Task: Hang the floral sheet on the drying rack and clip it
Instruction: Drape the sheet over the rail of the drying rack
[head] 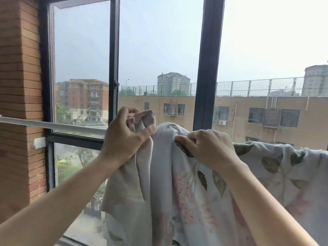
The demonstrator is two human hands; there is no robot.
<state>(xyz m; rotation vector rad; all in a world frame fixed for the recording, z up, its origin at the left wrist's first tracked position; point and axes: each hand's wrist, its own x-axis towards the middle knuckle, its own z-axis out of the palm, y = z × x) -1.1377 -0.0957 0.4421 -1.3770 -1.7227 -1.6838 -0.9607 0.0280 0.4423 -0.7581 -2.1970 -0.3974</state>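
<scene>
We look out through a tall window with a dark metal frame [207,68], whose uprights split the view of brick and tan buildings beyond. To its left stands a wall of red-brown brick [19,77].

Next in size is the pale grey floral sheet [186,192], printed with pink blossoms and green leaves. It hangs over the right part of the drying rack's rail. Its long axis lies along that rail, from the middle of the view out past the right edge. The cloth falls downward on our side in loose folds. Its left end is gathered into a bunch that points upward, above the line of the rail, and does not lie flat over it.

The long white round rail [53,125] runs nearly level from the left edge of the view across the lower window. Its left stretch is bare. From the middle rightward it is hidden under the cloth.

The left hand [124,137] is raised at the sheet's left end. Its fingers [132,110] are curled and pinch the bunched corner. The right hand [204,148] sits just beside it on the top fold, and its fingers [184,139] are curled tight round a pleat of cloth at the rail's line.

A small strip of white tape [39,142] is stuck on the brick beside the frame, below the rail.
</scene>
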